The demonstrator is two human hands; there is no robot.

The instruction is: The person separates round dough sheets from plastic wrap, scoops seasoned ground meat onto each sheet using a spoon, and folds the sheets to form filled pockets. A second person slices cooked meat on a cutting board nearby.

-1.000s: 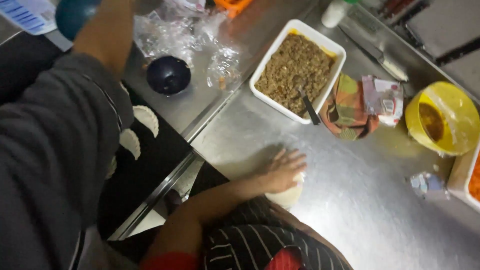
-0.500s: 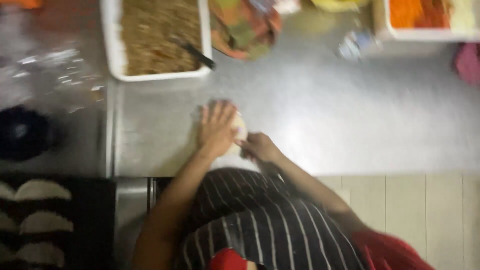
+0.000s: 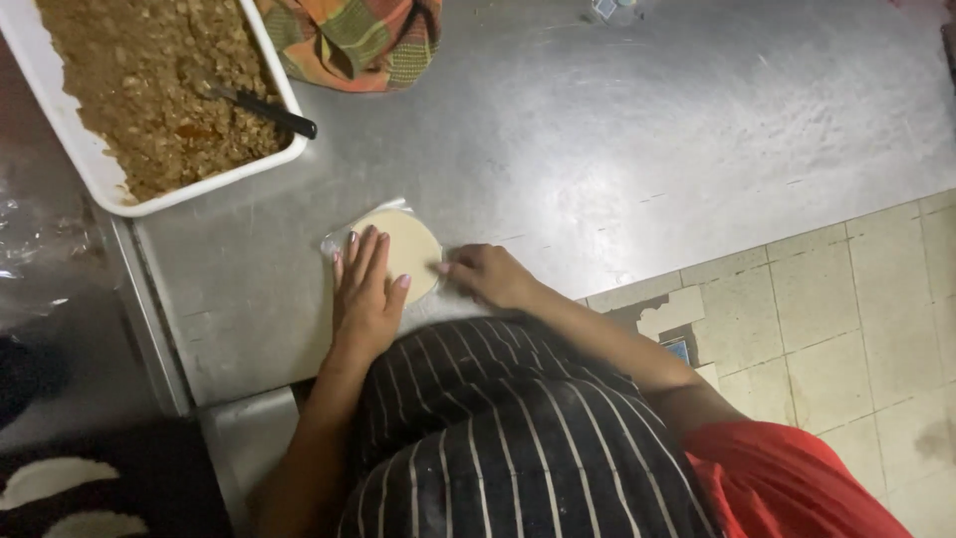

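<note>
A round pale dough disc (image 3: pixel 410 247) lies on a thin clear sheet on the steel table (image 3: pixel 637 139) near its front edge. My left hand (image 3: pixel 365 294) rests flat on the left part of the disc, fingers spread. At the disc's right edge my right hand (image 3: pixel 485 274) pinches with its fingertips; whether it grips the dough or the sheet under it I cannot tell.
A white rectangular tray (image 3: pixel 110 184) of brown minced filling stands at the back left, a black-handled utensil (image 3: pixel 267 108) lying in it. A checked cloth (image 3: pixel 354 40) lies behind the disc. Folded white pastries (image 3: pixel 45 478) sit on a dark surface at lower left. Tiled floor (image 3: pixel 827 299) at right.
The view has swung and come closer to the table. My left hand stays pressed on the disc, and my right hand has come to the disc's right edge.
</note>
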